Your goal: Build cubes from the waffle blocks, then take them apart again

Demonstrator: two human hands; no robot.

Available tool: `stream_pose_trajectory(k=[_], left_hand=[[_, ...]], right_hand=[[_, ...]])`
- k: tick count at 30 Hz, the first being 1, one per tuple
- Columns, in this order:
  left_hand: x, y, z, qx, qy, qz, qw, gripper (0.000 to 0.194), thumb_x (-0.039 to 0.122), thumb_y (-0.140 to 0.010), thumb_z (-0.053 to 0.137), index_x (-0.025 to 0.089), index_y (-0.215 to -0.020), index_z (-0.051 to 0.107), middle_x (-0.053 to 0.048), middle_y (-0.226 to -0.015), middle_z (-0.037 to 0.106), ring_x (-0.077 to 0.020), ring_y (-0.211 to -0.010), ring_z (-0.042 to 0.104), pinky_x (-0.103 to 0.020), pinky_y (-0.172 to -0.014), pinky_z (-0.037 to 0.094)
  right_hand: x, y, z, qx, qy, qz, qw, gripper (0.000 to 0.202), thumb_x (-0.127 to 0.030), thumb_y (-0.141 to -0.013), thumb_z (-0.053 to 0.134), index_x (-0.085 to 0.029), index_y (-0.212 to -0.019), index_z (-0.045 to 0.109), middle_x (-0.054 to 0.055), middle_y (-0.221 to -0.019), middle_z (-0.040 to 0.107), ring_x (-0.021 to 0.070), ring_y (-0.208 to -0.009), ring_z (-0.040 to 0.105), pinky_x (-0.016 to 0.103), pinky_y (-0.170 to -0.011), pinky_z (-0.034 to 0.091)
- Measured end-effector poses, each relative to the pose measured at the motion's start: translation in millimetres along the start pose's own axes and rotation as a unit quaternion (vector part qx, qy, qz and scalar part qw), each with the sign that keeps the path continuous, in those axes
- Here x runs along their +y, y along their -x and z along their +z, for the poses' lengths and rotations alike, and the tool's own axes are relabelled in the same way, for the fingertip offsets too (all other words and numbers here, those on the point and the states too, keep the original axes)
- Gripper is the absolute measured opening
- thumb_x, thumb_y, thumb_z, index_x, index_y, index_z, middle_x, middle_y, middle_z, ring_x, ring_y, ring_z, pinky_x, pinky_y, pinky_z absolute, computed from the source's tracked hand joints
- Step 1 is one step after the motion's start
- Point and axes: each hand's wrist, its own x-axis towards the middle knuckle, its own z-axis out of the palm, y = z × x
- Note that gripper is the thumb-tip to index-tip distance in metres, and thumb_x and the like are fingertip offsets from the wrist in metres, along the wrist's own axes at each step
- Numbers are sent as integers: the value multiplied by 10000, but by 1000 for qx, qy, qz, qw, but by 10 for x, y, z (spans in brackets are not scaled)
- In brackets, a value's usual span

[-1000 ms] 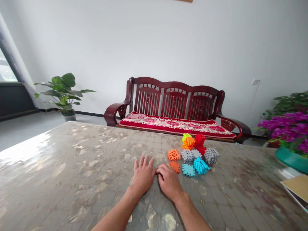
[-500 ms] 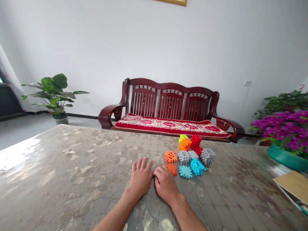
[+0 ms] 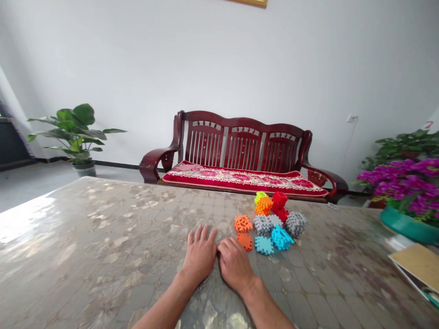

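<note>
My left hand (image 3: 200, 253) lies flat on the table, palm down, its fingers stretched forward and slightly apart. Close beside it, my right hand (image 3: 235, 262) rests with the fingers curled in, and nothing shows in it. Just beyond the right knuckles lies a flat orange toothed tile (image 3: 245, 242). More interlocking plastic tiles sit in a group to the right: an orange stack (image 3: 243, 223), a teal tile (image 3: 264, 245), a bright blue stack (image 3: 281, 237), grey stacks (image 3: 296, 224), red stacks (image 3: 280, 201), a lighter orange stack (image 3: 264, 205) and a yellow-green stack (image 3: 260, 197).
A patterned cover lies over the table (image 3: 103, 256). At the right edge are a teal flower pot (image 3: 408, 226) with purple flowers and a brown folder (image 3: 416, 262). A small grey piece (image 3: 333, 206) lies near the far edge. Behind stands a wooden bench (image 3: 243, 141).
</note>
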Motion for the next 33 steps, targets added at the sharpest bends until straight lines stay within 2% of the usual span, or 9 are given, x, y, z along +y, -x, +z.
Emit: stream_pose_trajectory(k=[13,33], left_hand=[[16,-4,-57,-2,-1,0,1000,390,223,-918,428,261,-1278,574,-104,-1362,551,-306,-1289,450,-525,-1051,336],[-1,-3,3,-4,0,0,1000,404,231,-919,417,264,-1297,558,-108,-1380,531,-306,-1297,436,-527,-1054,325]], right_hand=[[-14,-5,-15,0,-1,5,1000,151,-62,-846,522,-205,-835,571,16,-904,605,176,-875,504,295,-789,388],[-5,-8,-12,-9,4,9,1000,144,-76,-849,513,-210,-845,567,17,-913,602,171,-891,502,292,-801,391]])
